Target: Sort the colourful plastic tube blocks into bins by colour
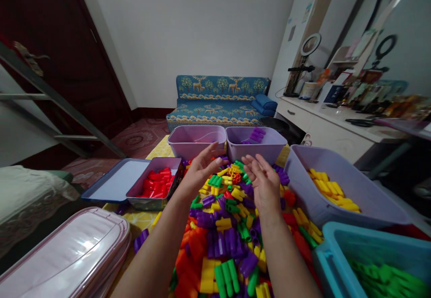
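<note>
Both hands hang above a heap of plastic toy pieces (pixel 232 203) in purple, yellow, green, red and orange, many shaped like joined tubes. My left hand (pixel 201 165) is open, thumb apart from its outstretched fingers, near the front of a lilac bin (pixel 197 147). Nothing shows in it. Opposite, my right hand (pixel 264 179) has loosely bent, spread fingers and appears to hold nothing. Just beyond it is a second lilac bin (pixel 256 152). A purple piece (pixel 257 135) shows at that bin's back inner side; whether it rests there or is in the air, I cannot tell.
Red pieces fill a small box (pixel 129 195) at left, beside a blue-rimmed lid (pixel 111 183). Stacked pinkish lids (pixel 67 253) lie front left. On the right are a lilac bin (pixel 377 203) with yellow pieces and a turquoise bin (pixel 332 253) with green ones. A sofa (pixel 215 104) stands behind.
</note>
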The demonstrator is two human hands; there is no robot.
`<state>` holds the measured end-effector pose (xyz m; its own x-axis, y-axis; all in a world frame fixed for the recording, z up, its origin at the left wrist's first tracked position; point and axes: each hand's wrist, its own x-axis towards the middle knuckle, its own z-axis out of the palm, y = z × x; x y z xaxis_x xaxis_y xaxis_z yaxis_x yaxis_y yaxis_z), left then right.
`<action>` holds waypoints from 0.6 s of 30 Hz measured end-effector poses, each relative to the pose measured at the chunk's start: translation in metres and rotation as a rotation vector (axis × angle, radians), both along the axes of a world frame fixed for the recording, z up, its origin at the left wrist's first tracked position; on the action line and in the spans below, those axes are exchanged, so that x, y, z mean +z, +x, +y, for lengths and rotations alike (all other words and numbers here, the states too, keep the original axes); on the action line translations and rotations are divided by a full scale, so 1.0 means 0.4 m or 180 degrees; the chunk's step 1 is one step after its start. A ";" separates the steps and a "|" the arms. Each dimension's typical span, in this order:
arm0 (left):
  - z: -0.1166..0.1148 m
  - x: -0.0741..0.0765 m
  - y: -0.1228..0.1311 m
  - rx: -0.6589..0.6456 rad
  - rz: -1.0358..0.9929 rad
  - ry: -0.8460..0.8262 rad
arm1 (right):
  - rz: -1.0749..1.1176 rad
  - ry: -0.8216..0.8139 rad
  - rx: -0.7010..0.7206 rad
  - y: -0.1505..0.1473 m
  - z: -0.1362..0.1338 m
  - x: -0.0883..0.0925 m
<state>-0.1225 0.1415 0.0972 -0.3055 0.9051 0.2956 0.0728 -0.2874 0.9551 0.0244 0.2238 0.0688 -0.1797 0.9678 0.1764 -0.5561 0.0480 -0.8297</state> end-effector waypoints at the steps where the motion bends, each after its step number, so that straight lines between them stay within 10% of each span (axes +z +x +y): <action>1: 0.001 -0.010 -0.004 0.0190 0.0242 -0.0045 | -0.0143 -0.0054 -0.0078 0.002 0.007 -0.013; 7: -0.008 -0.140 -0.037 0.1588 0.2366 -0.1391 | -0.2578 0.0673 -0.0420 0.035 0.068 -0.128; 13: -0.015 -0.163 -0.034 0.1259 0.3123 -0.1977 | -0.4307 0.1079 0.0327 0.032 0.034 -0.138; 18: -0.008 -0.184 -0.015 0.0761 0.3051 -0.1263 | -0.4181 0.1429 0.0643 0.001 0.000 -0.134</action>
<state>-0.1284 0.1381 0.0238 -0.2841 0.9369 0.2040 0.8575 0.1531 0.4911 0.0247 0.2239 0.0151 -0.5803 0.8124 0.0565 0.5750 0.4579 -0.6780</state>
